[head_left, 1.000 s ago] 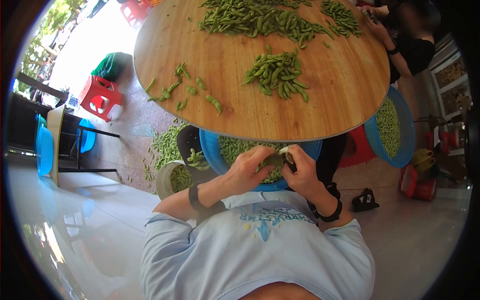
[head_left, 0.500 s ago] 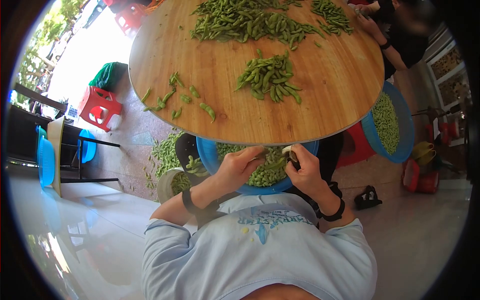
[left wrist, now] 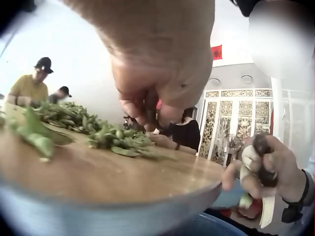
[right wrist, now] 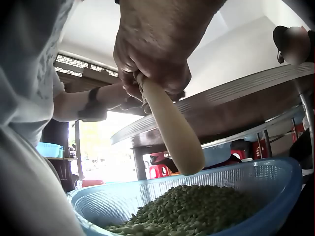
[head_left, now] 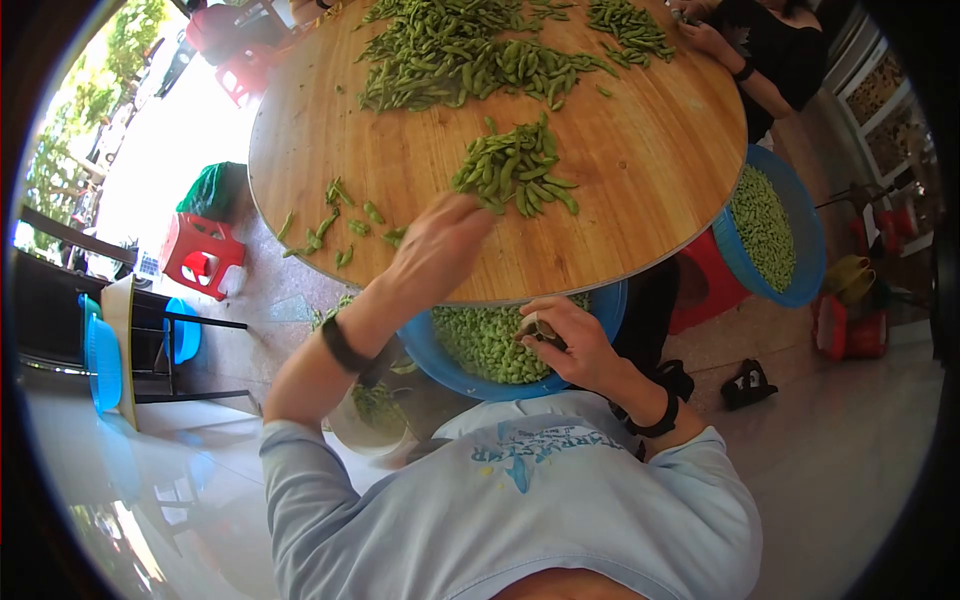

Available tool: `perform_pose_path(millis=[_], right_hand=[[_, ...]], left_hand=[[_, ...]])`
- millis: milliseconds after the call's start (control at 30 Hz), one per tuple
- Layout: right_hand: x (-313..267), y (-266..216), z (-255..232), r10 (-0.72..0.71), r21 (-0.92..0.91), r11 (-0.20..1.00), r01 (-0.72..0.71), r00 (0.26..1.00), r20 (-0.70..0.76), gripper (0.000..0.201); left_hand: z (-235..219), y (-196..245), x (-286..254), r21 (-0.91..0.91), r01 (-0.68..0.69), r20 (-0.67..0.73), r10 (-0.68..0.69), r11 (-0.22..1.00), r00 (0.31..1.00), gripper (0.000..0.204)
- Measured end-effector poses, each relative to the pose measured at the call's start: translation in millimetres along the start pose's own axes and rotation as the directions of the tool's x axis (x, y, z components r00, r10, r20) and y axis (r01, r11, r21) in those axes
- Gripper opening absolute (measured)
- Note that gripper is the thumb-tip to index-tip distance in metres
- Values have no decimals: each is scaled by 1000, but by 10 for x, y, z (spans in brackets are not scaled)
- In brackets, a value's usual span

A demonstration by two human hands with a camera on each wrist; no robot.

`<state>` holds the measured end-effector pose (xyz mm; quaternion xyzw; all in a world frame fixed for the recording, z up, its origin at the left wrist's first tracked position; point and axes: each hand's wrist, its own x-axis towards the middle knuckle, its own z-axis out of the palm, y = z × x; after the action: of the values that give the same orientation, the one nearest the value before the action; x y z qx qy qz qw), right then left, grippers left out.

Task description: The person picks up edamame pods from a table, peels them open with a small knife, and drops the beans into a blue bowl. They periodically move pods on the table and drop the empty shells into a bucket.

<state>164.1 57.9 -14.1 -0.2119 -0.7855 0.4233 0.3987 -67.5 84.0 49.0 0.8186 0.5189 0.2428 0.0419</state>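
My left hand (head_left: 435,250) reaches over the wooden table (head_left: 620,220), its fingertips at the near edge of a small pile of green soybean pods (head_left: 515,165). In the left wrist view its fingers are loosely bent, with no pod showing between them. Below the table edge, my right hand (head_left: 575,345) grips a smooth, pale, handle-shaped tool (right wrist: 174,132); its upper end is hidden in the fingers. That tool points down over a blue plastic basket (right wrist: 275,177) of shelled green beans (right wrist: 192,209).
A larger heap of pods (head_left: 440,65) covers the table's far side, with loose pods (head_left: 330,220) at left. Another person's arm (head_left: 765,95) rests at the far right edge. A second blue basin (head_left: 810,255) of beans, a red stool (head_left: 200,255) and a pale bucket (head_left: 365,435) stand around.
My left hand has left its place beside the right hand above the basket and moved up and forward onto the table, to the pods. My right hand stays over the basket with the tool.
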Motion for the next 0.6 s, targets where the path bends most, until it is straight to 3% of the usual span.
perform_pose_path(millis=[100, 167, 267, 300, 367, 433, 467, 500, 533, 567, 600], right_hand=[[-17, 8, -30, -81, -52, 995, 81, 997, 16, 21], [-125, 10, -60, 296, 159, 936, -313, 947, 122, 21], [-120, -20, -174, 389, 233, 881, -412, 911, 141, 27], [-135, -25, -192, 396, 234, 877, -419, 908, 140, 27], [-122, -31, -235, 483, 484, 752, -447, 874, 56, 33], [-53, -75, -319, 517, 574, 709, -410, 856, -28, 36], [-19, -79, -357, 555, 656, 659, -368, 826, -94, 38], [11, -54, -389, 557, 655, 660, -368, 824, -100, 38], [35, -25, -415, 534, 673, 671, -310, 832, -149, 39], [43, -8, -427, 512, 689, 679, -252, 836, -199, 39], [67, -32, -420, 510, 695, 673, -253, 839, -188, 40]], left_hand=[[325, 79, 518, -38, -104, 72, 107, 994, 992, 24], [589, 40, 726, -25, -143, 56, 145, 989, 988, 25], [797, -45, 926, 65, -186, -2, 187, 980, 982, 24], [784, -20, 954, 33, -151, 25, 150, 988, 988, 25], [797, 15, 968, 1, -123, 59, 123, 992, 991, 26], [779, 40, 968, 15, -176, -140, 176, 984, 974, 26], [765, 42, 948, 15, -184, -141, 184, 983, 973, 26], [657, 115, 907, -329, -45, -70, 23, 943, 997, 23], [570, 192, 839, -623, 119, 57, -107, 773, 993, 20], [514, 258, 743, -627, 121, 65, -104, 769, 992, 20], [457, 313, 637, -756, 247, 183, -167, 606, 969, 18]])
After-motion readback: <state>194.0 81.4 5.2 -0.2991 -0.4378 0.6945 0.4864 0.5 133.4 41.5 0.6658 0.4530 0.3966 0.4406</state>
